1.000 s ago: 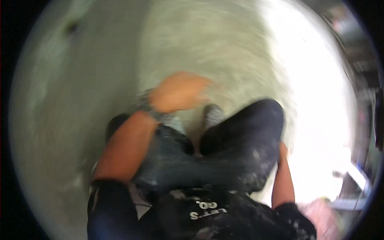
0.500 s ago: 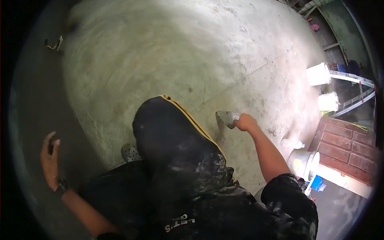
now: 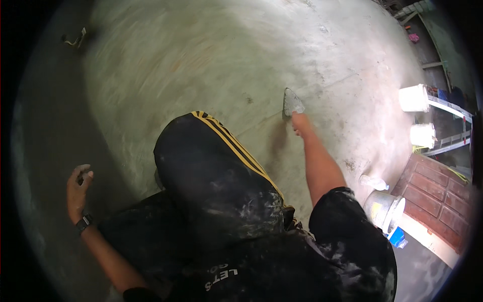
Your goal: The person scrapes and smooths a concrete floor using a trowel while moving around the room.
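A pointed trowel, its blade smeared grey, is gripped in my right hand. The blade points away from me, over or against the pale, blotchy grey surface that spreads in front of me; whether it touches I cannot tell. A thin straight line runs across that surface close to the blade. Out to the left, my left hand is raised with curled fingers apart and nothing in it, near a dark shaded area. A dark watch sits on that wrist. My knee, in dark trousers with yellow stripes, is bent in the middle.
At the right stand two white buckets by a metal ladder. Nearer are a brown panelled door, a larger grey-white bucket, a clear bag and a blue item. Wires stick out at the upper left.
My right hand has moved the trowel forward, and its blade has turned from pointing left to pointing away from me. My left hand has shifted slightly right. The view has moved a little.
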`<action>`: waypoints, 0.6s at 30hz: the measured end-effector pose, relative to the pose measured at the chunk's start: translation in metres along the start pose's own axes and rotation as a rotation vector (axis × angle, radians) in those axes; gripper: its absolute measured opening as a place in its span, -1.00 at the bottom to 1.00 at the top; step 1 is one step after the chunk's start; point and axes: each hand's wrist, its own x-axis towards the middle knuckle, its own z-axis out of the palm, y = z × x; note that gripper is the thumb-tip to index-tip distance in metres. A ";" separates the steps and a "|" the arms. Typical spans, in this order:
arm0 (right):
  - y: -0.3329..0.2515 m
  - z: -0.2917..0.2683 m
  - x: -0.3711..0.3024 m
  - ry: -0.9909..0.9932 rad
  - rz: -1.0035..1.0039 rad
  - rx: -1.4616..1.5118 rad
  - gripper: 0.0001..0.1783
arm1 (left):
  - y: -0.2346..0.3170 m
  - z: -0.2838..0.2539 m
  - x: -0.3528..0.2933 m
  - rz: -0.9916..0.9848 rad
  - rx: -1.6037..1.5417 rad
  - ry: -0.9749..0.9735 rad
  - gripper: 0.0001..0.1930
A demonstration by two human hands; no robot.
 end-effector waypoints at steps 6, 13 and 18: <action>-0.053 0.137 -0.106 -0.307 -0.266 -0.367 -0.45 | -0.018 -0.004 -0.004 -0.077 -0.001 -0.037 -0.57; -0.039 0.068 -0.064 -0.130 -0.335 -0.531 -0.55 | -0.002 -0.001 -0.003 -0.082 0.003 -0.029 -0.56; -0.011 0.029 0.008 -0.060 -0.106 -0.061 -0.61 | -0.024 -0.005 0.004 -0.055 -0.069 -0.011 -0.56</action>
